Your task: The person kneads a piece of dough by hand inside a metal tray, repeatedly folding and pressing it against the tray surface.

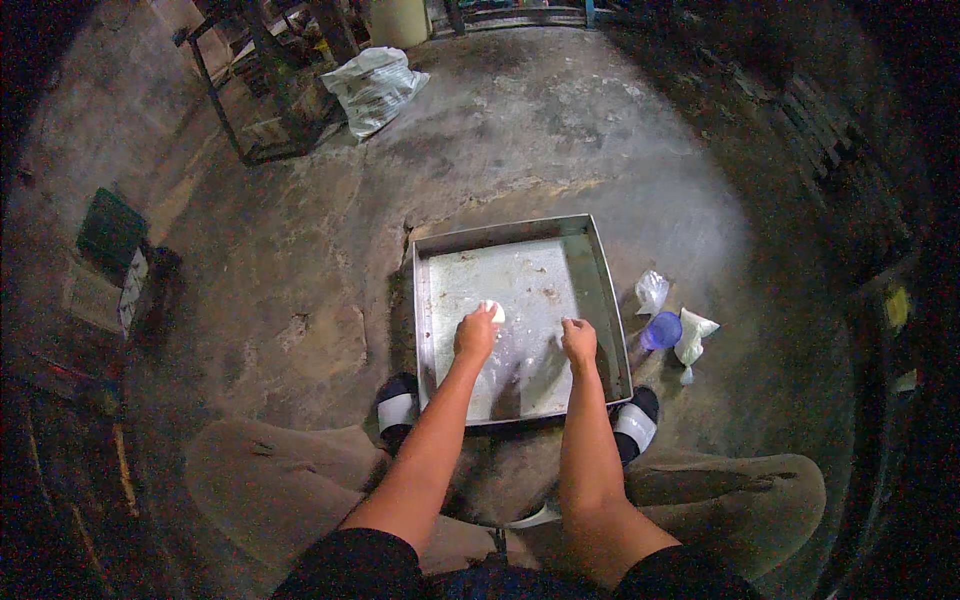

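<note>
A square metal tray (pixel 590 255) with raised walls stands on the floor in front of me, its pale bottom marked with white specks and dark flecks. In its left middle my left hand (pixel 475 333) is closed on a small white piece (pixel 496 314), perhaps a sponge. My right hand (pixel 578 340) is closed over the tray's right half, and I cannot make out what, if anything, is in it. Outside the right wall are a purple cup (pixel 661 330), a small clear bag (pixel 652 290) and a bag of pale material (pixel 692 338).
My sandalled feet (pixel 397 408) flank the tray on the concrete floor (pixel 300 280). A white sack (pixel 372 90) lies by a dark metal frame (pixel 240 150) at the back left. A green and grey container (pixel 105 260) stands at the left, with dark slatted objects (pixel 810 130) at the right.
</note>
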A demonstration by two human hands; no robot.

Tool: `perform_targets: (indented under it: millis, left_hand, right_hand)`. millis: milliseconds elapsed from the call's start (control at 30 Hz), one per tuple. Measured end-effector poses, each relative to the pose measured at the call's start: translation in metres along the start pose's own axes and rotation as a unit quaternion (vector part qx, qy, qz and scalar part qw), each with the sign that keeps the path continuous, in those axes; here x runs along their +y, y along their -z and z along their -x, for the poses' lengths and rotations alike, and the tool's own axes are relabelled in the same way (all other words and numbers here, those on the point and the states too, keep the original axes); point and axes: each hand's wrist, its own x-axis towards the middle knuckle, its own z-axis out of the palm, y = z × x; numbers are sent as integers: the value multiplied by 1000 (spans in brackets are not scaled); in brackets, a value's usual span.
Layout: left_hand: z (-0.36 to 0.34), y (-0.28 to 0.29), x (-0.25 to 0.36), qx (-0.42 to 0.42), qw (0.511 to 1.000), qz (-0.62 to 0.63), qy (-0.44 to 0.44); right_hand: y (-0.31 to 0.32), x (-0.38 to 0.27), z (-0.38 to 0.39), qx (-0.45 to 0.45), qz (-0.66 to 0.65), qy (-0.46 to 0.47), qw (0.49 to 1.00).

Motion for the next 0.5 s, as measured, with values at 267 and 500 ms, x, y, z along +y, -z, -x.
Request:
perform_targets:
  millis: [267, 500]
  left_hand:
    - [40, -27, 38, -92, 993, 6, -75]
    - [44, -16, 116, 20, 969, 245, -13]
  right_hand:
    - [-15, 17, -17, 18, -25, 0, 1000]
    - [17, 71, -49, 37, -60, 4, 998]
